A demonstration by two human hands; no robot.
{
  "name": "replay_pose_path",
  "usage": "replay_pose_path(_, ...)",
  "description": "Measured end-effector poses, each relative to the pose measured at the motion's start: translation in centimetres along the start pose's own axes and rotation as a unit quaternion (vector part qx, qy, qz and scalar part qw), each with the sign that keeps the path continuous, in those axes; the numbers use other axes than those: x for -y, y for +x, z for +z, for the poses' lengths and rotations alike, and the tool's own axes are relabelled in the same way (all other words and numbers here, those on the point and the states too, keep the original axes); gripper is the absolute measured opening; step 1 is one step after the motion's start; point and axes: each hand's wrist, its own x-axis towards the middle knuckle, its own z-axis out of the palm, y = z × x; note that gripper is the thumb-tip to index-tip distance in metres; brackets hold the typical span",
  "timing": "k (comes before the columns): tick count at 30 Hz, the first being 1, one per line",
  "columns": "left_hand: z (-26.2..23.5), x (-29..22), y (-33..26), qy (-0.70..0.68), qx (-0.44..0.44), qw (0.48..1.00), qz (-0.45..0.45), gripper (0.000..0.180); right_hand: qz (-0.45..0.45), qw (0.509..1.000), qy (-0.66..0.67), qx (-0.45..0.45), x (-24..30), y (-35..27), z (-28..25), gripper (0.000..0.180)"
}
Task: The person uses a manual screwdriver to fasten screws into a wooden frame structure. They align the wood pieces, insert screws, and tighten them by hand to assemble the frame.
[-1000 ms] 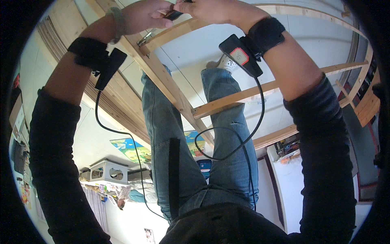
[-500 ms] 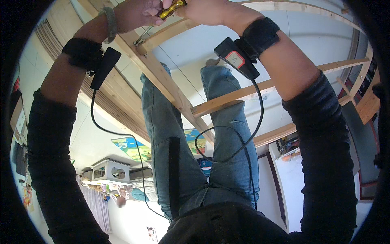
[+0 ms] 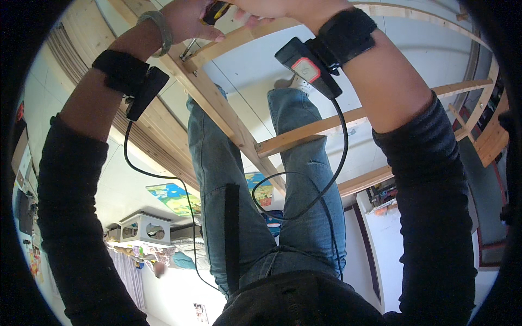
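At the top edge, a screwdriver with a yellow and black handle (image 3: 216,13) lies between my two hands. My left hand (image 3: 187,20) has its fingers about the handle, with the thumb stretched out below it. From the other side my right hand (image 3: 272,7) meets the handle's upper end, its fingers curled; the picture's edge cuts part of it off. A thin metal shaft (image 3: 188,49) slants down at the joint where a wooden slat (image 3: 234,42) meets a long wooden rail (image 3: 217,117). Its link to the handle is hidden behind my left thumb.
The wooden frame's other crosspiece (image 3: 310,133) crosses in front of my legs. Stacked boards (image 3: 117,103) lie at the left. A black cable (image 3: 347,146) hangs in a loop from my right wrist device (image 3: 307,69); another cable (image 3: 128,157) hangs from the left one. A colourful mat (image 3: 174,198) lies behind.
The left thumb has stretched out below the handle, and the handle has shifted slightly up and left. My right fingers have loosened and show more, while the right wrist has turned.
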Motion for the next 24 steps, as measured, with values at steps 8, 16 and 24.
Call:
replay_pose_path(8, -1.6, 0.1, -0.9, -0.152, 0.081, 0.984, 0.043, 0.036, -0.209, 0.972, 0.1, 0.047, 3.2, -1.3, -2.5, 0.025)
replay_pose_path(16, -2.0, -0.3, -1.1, -0.177, 0.132, 0.975, -0.016, 0.044, -0.25, 0.958, -0.141, -0.011, 2.4, 0.4, -1.0, 0.037)
replay_pose_path(24, 1.0, 1.3, -1.5, -0.276, 0.037, 0.96, 0.038, 0.04, -0.206, 0.942, -0.261, 0.046, 1.6, 1.1, -0.7, 0.03)
